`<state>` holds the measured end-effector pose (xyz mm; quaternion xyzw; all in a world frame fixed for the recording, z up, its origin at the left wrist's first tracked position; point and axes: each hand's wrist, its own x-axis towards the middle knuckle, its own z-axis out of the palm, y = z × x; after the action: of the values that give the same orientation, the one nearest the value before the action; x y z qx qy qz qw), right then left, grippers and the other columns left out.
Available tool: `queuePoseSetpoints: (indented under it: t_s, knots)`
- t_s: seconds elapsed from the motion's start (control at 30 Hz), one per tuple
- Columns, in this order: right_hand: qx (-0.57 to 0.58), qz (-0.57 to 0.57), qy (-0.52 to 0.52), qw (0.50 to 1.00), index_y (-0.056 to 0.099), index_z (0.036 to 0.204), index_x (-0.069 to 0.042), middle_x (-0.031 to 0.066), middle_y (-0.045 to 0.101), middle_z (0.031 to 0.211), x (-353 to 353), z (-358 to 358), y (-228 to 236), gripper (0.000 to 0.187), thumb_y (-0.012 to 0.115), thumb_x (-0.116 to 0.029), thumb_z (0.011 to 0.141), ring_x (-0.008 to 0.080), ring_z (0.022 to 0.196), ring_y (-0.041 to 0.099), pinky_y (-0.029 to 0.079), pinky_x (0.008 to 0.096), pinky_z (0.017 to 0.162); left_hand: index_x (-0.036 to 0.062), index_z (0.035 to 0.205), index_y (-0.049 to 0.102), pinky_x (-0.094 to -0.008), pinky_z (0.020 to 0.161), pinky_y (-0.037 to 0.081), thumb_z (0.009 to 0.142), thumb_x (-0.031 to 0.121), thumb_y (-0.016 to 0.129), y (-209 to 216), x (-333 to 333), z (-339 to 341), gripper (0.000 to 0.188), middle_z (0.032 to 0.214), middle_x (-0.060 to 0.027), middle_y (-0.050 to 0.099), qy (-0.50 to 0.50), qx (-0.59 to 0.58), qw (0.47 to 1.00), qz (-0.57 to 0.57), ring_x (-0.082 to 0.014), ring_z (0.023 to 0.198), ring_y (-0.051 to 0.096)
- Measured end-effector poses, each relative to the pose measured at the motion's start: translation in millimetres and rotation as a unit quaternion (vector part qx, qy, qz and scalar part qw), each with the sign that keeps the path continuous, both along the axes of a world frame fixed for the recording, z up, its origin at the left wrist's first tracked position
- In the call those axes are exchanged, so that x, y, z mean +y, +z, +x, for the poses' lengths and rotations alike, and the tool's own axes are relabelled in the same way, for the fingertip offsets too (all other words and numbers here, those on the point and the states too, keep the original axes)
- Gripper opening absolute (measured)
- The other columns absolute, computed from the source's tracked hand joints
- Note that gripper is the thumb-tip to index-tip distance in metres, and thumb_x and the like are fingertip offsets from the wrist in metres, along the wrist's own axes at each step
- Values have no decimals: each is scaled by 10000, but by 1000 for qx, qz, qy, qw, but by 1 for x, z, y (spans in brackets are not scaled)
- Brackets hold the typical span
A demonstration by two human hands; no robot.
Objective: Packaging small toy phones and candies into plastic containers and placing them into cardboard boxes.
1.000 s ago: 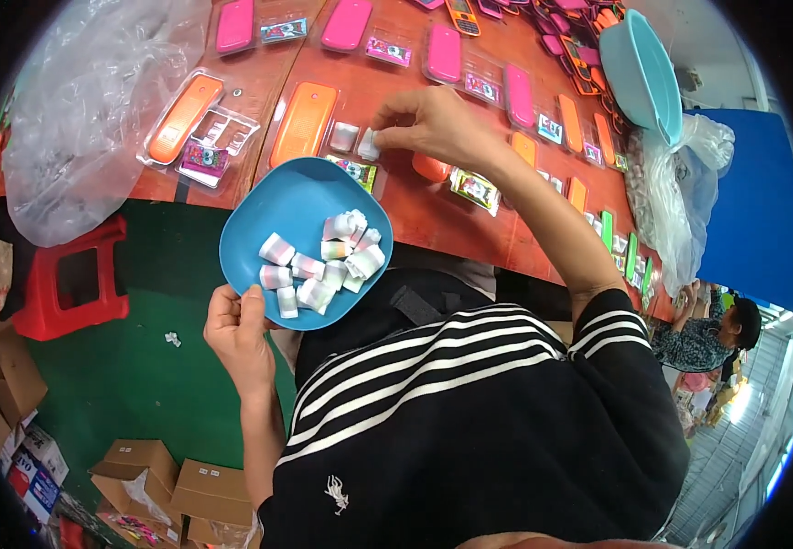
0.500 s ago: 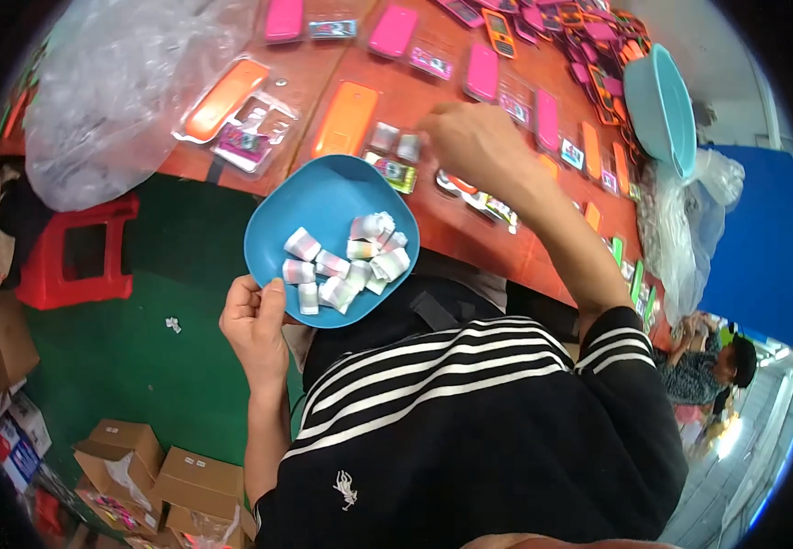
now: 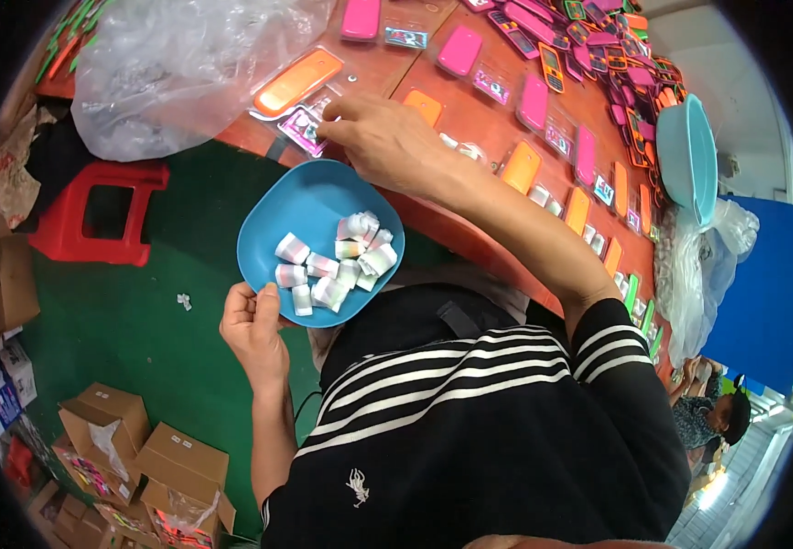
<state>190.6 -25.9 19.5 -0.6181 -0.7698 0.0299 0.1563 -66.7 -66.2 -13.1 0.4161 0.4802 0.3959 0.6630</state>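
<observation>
My left hand (image 3: 257, 322) grips the near left rim of a blue plastic bowl (image 3: 277, 206), thumb on the inside. In the bowl lie several small white rolls (image 3: 329, 291) with pink or yellow bands. My right hand (image 3: 380, 142) is over the table edge just beyond the bowl, its fingers curled at a clear plastic tray. What the fingertips hold, if anything, is hidden. An orange toy phone case (image 3: 297, 82) and a purple printed packet (image 3: 302, 131) lie at this tray, the packet beside my fingers.
More trays with pink cases (image 3: 534, 101) and orange cases (image 3: 520, 166) line the reddish table. A pile of toy phones (image 3: 588, 41), a teal basin (image 3: 689, 156) and plastic bags (image 3: 177, 64) surround them. A red stool (image 3: 103, 215) and cardboard boxes (image 3: 181, 462) stand on the green floor.
My right hand has moved left and nearer, from the trays in the middle to the leftmost tray. The view has shifted, so the table appears farther right. My left hand keeps its grip on the bowl.
</observation>
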Motion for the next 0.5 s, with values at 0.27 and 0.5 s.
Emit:
queuePoseSetpoints:
  t_s: [0.27, 0.5]
  knots:
    - [158, -39, 22, 986, 623, 930, -48, 114, 600, 944, -22, 7, 37, 176, 587, -89, 763, 311, 836, 603, 501, 377, 689, 5, 874, 547, -187, 507, 439, 874, 53, 536, 4, 9, 2, 49, 792, -28, 574, -9, -26, 1000, 3, -43, 629, 515]
    - [61, 33, 50, 996, 603, 797, -74, 97, 597, 821, -44, -10, 59, 109, 588, -159, 732, 279, 736, 603, 494, 389, 552, -16, 823, 552, -175, 449, 398, 853, 82, 571, 12, 17, 18, 104, 639, 2, 552, 17, -17, 1000, 14, -21, 507, 465]
